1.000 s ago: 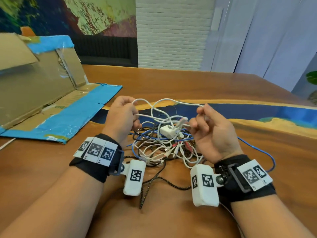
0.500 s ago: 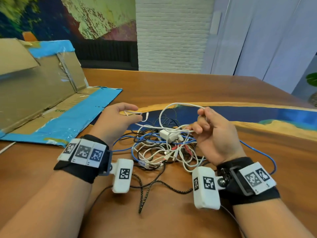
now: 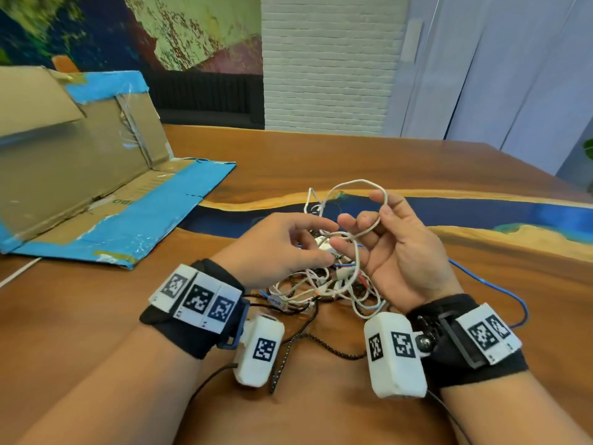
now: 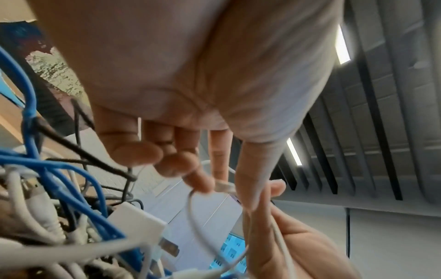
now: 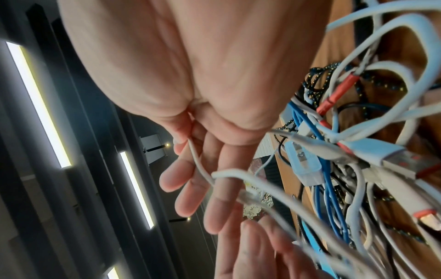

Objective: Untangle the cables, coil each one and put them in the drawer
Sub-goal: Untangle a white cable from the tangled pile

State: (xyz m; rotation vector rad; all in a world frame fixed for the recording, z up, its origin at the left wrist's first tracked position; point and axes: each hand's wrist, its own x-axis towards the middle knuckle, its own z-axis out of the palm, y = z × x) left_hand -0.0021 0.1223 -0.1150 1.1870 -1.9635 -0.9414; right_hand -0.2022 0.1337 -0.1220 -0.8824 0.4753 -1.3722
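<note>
A tangle of white, blue and black cables (image 3: 321,284) lies on the wooden table (image 3: 353,155) between my wrists. My right hand (image 3: 356,223) is raised above it with a thin white cable (image 3: 353,183) threaded through its fingers, the loop arching over the index finger. In the right wrist view that white cable (image 5: 198,162) crosses the right hand (image 5: 203,188). My left hand (image 3: 321,240) reaches across to it. In the left wrist view, my left hand (image 4: 224,186) pinches the cable's white end between thumb and fingertip. A white charger block (image 4: 136,222) sits in the tangle.
A taped cardboard box with blue edges (image 3: 80,175) stands open at the left of the table. A blue cable (image 3: 494,287) trails right from the tangle, and a black braided cable (image 3: 288,348) runs toward me between my wrists.
My left hand has swung from the left side over to the right hand and taken the cable's end. The right hand has lifted the white loop higher.
</note>
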